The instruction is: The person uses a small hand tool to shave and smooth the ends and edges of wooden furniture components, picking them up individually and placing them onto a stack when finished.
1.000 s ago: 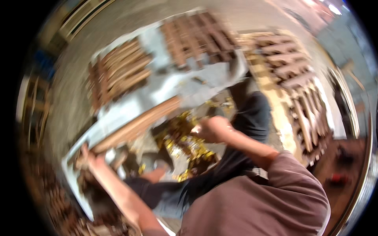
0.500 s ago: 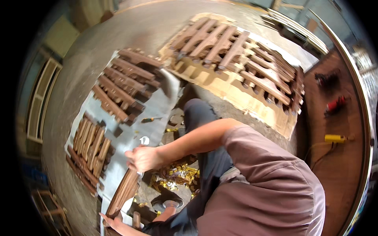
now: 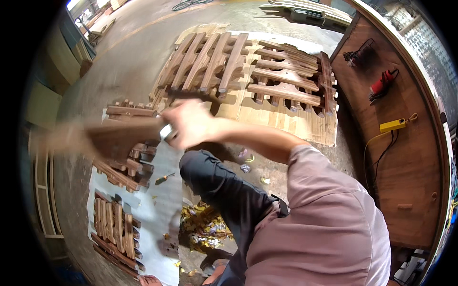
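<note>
Fingers (image 3: 183, 129) of our right hand (image 3: 191, 125) are clenched around the near end of a long brown wooden piece (image 3: 102, 138), which is blurred and now lies level, reaching out to our left over the white sheet (image 3: 157, 190). Half a second ago that piece hung low by the sheet's near edge; it has swung up and across, so we judge it is being carried over to the stacks. Our left hand is out of sight (we cannot tell its state). Carved wooden parts (image 3: 121, 164) lie just under the piece, another batch (image 3: 114, 231) sits at the sheet's near left corner, and more rest on cardboard (image 3: 286, 119) beyond. Our raised knee (image 3: 210, 176) and gold scraps (image 3: 205, 229) crowd the sheet's right edge.
</note>
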`<state>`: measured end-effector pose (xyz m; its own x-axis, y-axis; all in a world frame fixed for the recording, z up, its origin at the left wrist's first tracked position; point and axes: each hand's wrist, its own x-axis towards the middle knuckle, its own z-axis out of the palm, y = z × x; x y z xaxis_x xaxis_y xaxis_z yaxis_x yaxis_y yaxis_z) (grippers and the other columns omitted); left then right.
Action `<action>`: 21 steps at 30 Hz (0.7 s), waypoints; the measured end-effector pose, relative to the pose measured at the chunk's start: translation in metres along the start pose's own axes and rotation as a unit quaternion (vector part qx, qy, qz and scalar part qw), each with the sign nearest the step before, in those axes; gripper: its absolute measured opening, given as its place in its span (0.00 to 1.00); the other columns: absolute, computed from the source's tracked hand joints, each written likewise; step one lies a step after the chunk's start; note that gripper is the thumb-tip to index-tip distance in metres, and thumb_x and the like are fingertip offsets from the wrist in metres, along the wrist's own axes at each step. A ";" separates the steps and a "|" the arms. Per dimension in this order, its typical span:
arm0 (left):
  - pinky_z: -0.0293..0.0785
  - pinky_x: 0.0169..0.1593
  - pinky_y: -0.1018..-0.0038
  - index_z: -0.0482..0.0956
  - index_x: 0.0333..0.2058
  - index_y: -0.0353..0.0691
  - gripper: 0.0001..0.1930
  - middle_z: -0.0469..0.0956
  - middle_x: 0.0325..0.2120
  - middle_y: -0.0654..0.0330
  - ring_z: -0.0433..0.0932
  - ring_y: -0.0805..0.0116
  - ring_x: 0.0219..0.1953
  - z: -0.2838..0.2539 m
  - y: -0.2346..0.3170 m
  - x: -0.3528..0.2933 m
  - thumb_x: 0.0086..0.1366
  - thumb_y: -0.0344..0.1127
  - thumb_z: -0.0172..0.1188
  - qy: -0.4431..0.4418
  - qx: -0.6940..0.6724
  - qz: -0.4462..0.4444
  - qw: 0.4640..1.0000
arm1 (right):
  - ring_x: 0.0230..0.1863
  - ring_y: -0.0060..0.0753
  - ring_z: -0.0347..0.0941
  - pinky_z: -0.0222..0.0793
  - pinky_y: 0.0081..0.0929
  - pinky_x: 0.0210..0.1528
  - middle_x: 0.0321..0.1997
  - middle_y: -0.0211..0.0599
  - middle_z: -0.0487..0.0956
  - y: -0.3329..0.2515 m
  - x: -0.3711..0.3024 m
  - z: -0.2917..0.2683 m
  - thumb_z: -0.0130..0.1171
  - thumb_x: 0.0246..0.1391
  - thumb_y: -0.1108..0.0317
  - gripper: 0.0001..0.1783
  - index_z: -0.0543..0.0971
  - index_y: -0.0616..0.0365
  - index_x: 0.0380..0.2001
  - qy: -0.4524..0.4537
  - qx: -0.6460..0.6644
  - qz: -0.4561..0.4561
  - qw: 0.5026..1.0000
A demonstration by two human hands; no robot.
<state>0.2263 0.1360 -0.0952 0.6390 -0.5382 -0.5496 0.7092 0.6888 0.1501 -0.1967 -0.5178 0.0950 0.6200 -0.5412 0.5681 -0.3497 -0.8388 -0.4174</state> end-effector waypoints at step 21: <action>0.74 0.38 0.72 0.75 0.38 0.39 0.07 0.79 0.30 0.62 0.78 0.69 0.35 0.055 -0.051 -0.004 0.64 0.35 0.54 0.126 0.313 0.005 0.941 | 0.43 0.49 0.82 0.75 0.37 0.49 0.36 0.52 0.84 0.333 -0.301 -0.143 0.65 0.35 0.49 0.24 0.86 0.60 0.30 0.186 -0.165 0.737 0.628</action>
<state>0.2037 0.0759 -0.0553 0.6111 -0.3462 -0.7119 0.7909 0.2286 0.5677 -0.6006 -0.6431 -0.1134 -0.7339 -0.6701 -0.1113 -0.5166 0.6570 -0.5491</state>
